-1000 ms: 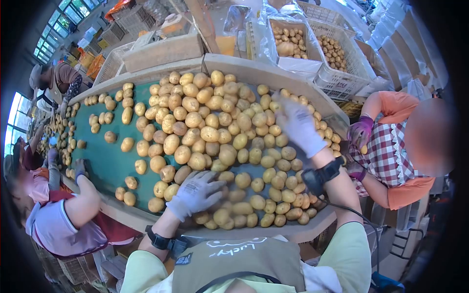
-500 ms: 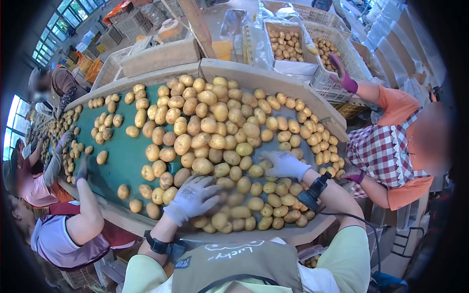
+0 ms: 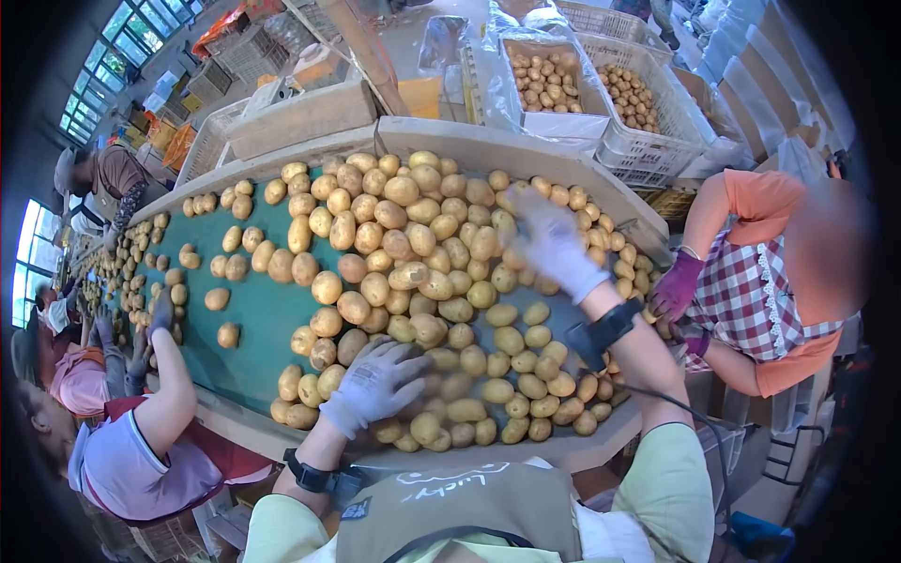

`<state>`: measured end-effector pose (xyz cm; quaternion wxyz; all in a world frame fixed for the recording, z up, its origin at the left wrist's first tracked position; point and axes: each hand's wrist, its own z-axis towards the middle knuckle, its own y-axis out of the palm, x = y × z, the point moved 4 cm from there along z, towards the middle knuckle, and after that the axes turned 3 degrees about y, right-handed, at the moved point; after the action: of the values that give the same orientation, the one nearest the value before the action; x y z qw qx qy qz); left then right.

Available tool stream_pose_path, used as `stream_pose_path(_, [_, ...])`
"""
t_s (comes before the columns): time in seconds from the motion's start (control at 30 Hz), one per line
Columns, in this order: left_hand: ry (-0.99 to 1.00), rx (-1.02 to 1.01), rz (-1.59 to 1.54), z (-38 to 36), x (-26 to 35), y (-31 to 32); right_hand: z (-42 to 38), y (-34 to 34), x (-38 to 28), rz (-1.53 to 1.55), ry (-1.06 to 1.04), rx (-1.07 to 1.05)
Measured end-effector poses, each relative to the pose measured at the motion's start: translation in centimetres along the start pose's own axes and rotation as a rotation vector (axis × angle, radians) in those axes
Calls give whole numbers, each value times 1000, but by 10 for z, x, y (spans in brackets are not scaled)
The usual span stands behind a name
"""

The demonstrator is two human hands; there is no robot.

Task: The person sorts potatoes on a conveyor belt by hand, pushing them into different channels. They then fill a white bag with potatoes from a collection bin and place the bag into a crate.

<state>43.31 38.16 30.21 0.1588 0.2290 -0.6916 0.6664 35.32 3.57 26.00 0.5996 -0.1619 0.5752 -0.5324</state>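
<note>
Across the near side of the green, flat conveyor belt (image 3: 267, 319), your left hand (image 3: 374, 383), in a white knitted glove, lies palm down over the crowded tan, oval potatoes (image 3: 402, 192), fingers spread apart and pointing right, clamped on nothing you can see; it looks placed there to steady the near ones. Over on the far right side, your right hand (image 3: 552, 242), gloved alike, is over the potatoes by the far rim, but it's blurred, so whether those fingers are together or gripping one, you can't tell. The potatoes heap thickest between your hands and thin out leftward, and the raised grey rim (image 3: 526, 150) around them probably stops them rolling off. Now, which way do they point? Every way: the pale oval potato (image 3: 408, 275) mid-heap has its long axis running left to right, while the brownish oval potato (image 3: 299, 234) at the heap's left edge stands near to far, and with both ends rounded, neither leads. At your right, a co-worker's hand (image 3: 676, 284) in a magenta glove is by the rim.
</note>
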Motion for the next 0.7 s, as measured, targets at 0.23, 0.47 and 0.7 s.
stream_pose_path(0.23, [14, -159, -114, -27, 21, -37, -148, 31, -77, 90, -283, -561])
stream_pose_path(0.47, [73, -1, 354, 17, 7, -35, -132, 18, -83, -43, -109, -212])
stream_pose_path(0.7, [26, -3, 388, -32, 10, -30, -161, -6, 3, -382, 248, -336])
